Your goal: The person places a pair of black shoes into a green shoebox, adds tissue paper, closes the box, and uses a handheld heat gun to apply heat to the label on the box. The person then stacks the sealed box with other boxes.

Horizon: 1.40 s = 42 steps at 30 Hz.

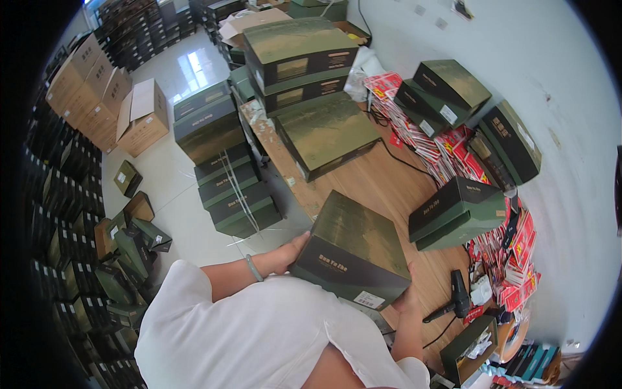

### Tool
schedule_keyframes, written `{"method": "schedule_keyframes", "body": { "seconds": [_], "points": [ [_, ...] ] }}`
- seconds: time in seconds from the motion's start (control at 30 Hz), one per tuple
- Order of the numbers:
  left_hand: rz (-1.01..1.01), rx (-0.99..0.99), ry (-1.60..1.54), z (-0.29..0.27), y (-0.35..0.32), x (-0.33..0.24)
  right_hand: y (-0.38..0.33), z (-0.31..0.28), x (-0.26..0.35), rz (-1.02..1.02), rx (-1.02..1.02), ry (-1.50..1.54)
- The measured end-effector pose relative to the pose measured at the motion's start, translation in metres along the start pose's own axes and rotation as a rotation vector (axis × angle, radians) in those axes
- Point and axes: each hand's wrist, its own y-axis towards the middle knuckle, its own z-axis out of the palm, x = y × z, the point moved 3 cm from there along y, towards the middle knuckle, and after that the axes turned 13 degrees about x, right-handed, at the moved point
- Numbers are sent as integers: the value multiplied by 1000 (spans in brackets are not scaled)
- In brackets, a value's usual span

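Note:
Between my two hands is a dark green shoebox [356, 243] with a lighter olive lid and a white label low on its near side. It is over the near edge of the wooden table, close to my body. My left hand [289, 253], with a pale bangle at the wrist, grips the box's left end. On the opposite end my right hand [405, 297] holds the lower right corner; its fingers are partly hidden by the box. Just beyond lies another closed green box [330, 133] on the table.
On the wooden table [363, 185] are stacked green boxes [298, 55], a tilted box [457, 214], a black hair dryer [457, 298] and heaps of red-and-white cards [518, 259]. Strapped boxes [236, 198] stand on the floor at left, with cartons [142, 117] beyond. A white wall bounds the right.

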Motion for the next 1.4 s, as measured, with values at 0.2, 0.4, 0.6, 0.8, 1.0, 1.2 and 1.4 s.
{"method": "schedule_keyframes", "body": {
  "seconds": [0.2, 0.4, 0.6, 0.8, 1.0, 1.2, 1.4],
  "points": [
    [145, 143, 147, -32, 12, -4, -11, 10, -28, -103, -158, 156],
    [449, 199, 550, -52, -20, -134, -15, 110, -16, -583, -194, 35],
    [913, 471, -57, -107, -73, -298, 85, 278, 58, -970, -83, 19],
    [1257, -229, 446, -169, -78, -403, 241, 399, 124, -1038, 173, -27],
    [1219, -801, 864, -258, -56, -432, 318, 495, 143, -926, 158, -197],
    [1164, -460, 651, -262, -56, -442, 365, 535, 170, -779, 85, -375],
    [1067, -330, 623, -285, -12, -384, 355, 470, 164, -681, 95, -372]
  ]
}}
